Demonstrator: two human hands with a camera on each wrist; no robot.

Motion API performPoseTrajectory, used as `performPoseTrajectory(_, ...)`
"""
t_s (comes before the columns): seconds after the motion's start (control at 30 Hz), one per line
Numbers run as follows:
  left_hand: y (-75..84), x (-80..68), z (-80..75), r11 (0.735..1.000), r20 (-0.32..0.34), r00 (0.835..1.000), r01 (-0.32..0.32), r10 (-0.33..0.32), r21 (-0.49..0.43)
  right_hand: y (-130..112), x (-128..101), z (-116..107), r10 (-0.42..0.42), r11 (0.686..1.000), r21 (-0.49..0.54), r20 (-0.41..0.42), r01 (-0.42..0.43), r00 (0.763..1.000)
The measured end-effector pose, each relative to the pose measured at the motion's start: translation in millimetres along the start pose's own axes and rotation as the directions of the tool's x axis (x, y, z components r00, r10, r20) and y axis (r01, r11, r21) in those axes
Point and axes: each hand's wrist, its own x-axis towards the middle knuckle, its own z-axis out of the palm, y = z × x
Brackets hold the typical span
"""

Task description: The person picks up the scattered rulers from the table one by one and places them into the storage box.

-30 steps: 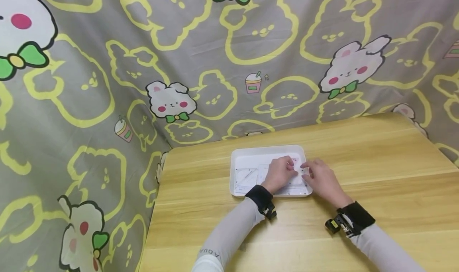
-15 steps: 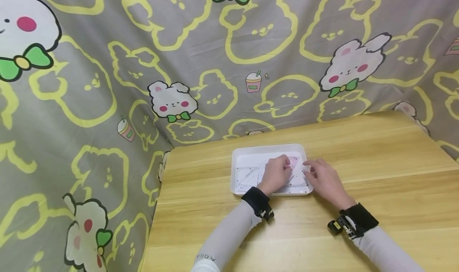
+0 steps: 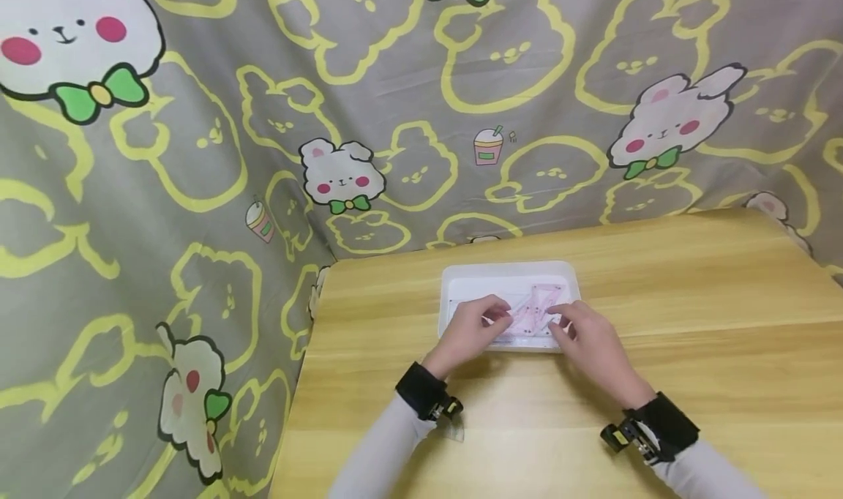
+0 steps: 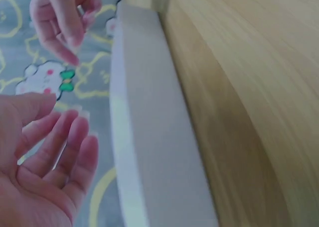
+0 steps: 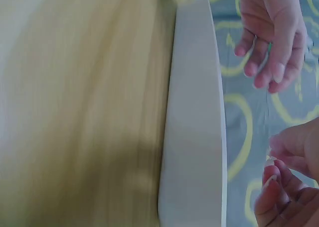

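Note:
A white tray (image 3: pixel 507 274) sits on the wooden table (image 3: pixel 691 301) and holds clear plastic rulers. A clear sheet with pink print (image 3: pixel 535 305) lies slanted across them. My right hand (image 3: pixel 560 322) is over the tray's right side, thumb and forefinger pinched at the pink sheet's edge. In the right wrist view that right hand (image 5: pixel 275 170) shows its fingertips pressed together beside the tray wall (image 5: pixel 197 112). My left hand (image 3: pixel 494 317) hovers over the tray's left half. The left wrist view shows this left hand (image 4: pixel 65 137) with relaxed, spread fingers and nothing in it.
Grey cloth printed with yellow outlines and white rabbits (image 3: pixel 342 173) hangs behind and to the left of the table. The table's left edge (image 3: pixel 299 382) drops off beside my left arm. Bare wood stretches to the right of the tray.
My left hand has slid left off the pink sheet and its fingers have loosened. The pink sheet now shows, slanted, between my hands. The view has shifted slightly.

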Motion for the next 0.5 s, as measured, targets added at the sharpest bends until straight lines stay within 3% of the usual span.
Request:
performPoseTrajectory(0.13, -4.0, -23.6, -22.9, 1.000, 0.025, 1.000, -0.008, 0.008, 0.015, -25.1, -5.0, 21.2, -0.071, 0.997, 0.031, 0.015, 0.071, 0.997)
performPoseTrajectory(0.27, -12.0, -49.9, -42.8, 0.999, 0.080, 0.997, 0.022, -0.025, 0.036, -54.0, -10.4, 42.7, -0.122, 0.990, 0.076, 0.052, 0.118, 0.991)
performPoseTrajectory(0.37, -19.5, -72.7, -54.9, 0.994, 0.125, 0.989, 0.067, -0.077, 0.081, -75.9, -15.0, 57.3, -0.130, 0.987, 0.109, 0.135, 0.116, 0.982)
performPoseTrajectory(0.5, -29.2, -105.2, -65.1, 0.970, 0.195, 0.970, 0.100, -0.145, 0.223, -99.7, -22.9, 75.3, -0.128, 0.990, 0.099, 0.293, 0.104, 0.947)
